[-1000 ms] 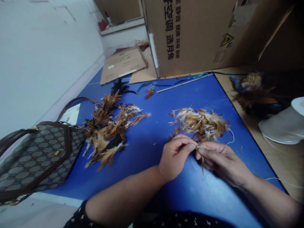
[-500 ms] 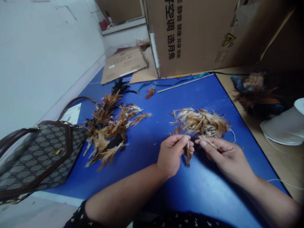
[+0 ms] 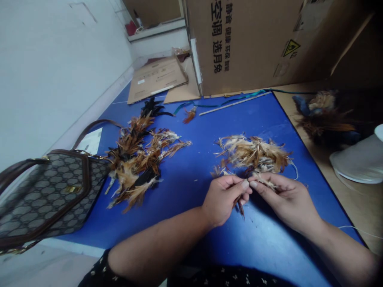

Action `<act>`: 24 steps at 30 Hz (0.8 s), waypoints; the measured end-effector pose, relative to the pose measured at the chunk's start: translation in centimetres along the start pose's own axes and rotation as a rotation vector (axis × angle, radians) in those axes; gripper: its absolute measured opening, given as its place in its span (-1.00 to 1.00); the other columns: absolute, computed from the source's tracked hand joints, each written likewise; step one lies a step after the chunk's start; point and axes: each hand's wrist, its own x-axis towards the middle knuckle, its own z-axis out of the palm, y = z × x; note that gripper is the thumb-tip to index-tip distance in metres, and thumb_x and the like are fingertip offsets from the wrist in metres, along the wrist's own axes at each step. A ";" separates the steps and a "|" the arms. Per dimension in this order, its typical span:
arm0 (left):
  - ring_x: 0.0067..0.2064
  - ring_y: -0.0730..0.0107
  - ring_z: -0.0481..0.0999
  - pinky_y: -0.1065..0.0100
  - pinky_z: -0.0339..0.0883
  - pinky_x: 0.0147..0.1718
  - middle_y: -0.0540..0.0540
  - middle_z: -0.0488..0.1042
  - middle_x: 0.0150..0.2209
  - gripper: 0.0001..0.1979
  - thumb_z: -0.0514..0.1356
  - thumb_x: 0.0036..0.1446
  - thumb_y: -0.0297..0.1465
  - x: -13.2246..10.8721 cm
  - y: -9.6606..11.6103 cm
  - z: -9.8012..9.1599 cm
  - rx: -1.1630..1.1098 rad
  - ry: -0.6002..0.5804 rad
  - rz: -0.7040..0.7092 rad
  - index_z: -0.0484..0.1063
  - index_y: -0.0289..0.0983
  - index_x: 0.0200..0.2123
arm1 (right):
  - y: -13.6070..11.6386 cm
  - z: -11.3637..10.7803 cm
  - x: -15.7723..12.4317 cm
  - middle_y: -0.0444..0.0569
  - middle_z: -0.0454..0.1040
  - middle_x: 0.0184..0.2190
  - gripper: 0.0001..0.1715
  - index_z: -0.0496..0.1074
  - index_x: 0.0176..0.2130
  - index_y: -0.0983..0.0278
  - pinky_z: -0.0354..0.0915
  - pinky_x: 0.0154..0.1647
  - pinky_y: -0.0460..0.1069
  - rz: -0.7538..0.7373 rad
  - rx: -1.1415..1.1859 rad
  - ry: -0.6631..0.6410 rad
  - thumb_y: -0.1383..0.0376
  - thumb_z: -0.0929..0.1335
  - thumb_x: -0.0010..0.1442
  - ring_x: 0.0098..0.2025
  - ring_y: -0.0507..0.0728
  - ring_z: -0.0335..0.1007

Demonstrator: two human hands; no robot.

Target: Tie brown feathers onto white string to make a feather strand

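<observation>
My left hand (image 3: pixel 225 198) is closed in a pinch on brown feathers (image 3: pixel 240 207), whose dark ends hang below its fingers. Close against its fingertips, my right hand (image 3: pixel 281 194) pinches a pale feather (image 3: pixel 267 181); part of that feather lies across the fingers. The two thumbs nearly meet, and what is between the tips is too small to make out. Just beyond both hands lies a loose pile of tan and brown feathers (image 3: pixel 254 151) on the blue table top (image 3: pixel 179 235).
Left of centre spreads a larger heap of brown and black feathers (image 3: pixel 134 159), beside a patterned handbag (image 3: pixel 54 195). A thin stick (image 3: pixel 235 104) and teal ribbon (image 3: pixel 209 106) lie at the back, before a large cardboard box (image 3: pixel 254 48). On the right stands a spool (image 3: pixel 359 163).
My left hand has moved right, bringing its fingertips up to those of my right hand. The brown feathers in it have shifted along, and less of them shows.
</observation>
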 end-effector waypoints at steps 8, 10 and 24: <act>-0.52 0.53 0.40 0.45 0.19 -0.54 -0.02 0.49 -0.51 -0.63 0.49 0.18 -0.14 -0.1 0.2 -0.3 0.067 -0.006 -0.049 0.58 -0.35 -0.32 | 1.0 0.3 -0.1 -0.10 0.79 -0.24 -0.79 0.78 -0.01 0.06 0.67 -0.17 -0.03 -0.142 -0.082 0.115 0.17 0.54 0.38 -0.31 0.14 0.74; -0.52 0.54 0.40 0.45 0.20 -0.53 -0.02 0.49 -0.50 -0.64 0.49 0.18 -0.15 -0.1 0.2 -0.3 0.045 -0.004 -0.037 0.56 -0.35 -0.32 | 1.0 0.4 -0.1 -0.11 0.79 -0.24 -0.76 0.77 0.04 0.04 0.69 -0.11 0.00 -0.193 -0.097 0.121 0.21 0.52 0.40 -0.29 0.14 0.76; -0.59 0.64 0.17 0.47 0.05 -0.58 0.10 0.34 -0.52 -0.62 0.42 0.27 -0.11 -0.3 0.2 -0.1 0.047 0.025 0.017 0.44 -0.29 -0.30 | 0.8 0.0 -0.3 -0.06 0.79 -0.07 -0.70 0.74 0.10 0.06 0.65 -0.01 -0.01 -0.296 -0.196 0.042 0.29 0.47 0.45 -0.12 0.19 0.78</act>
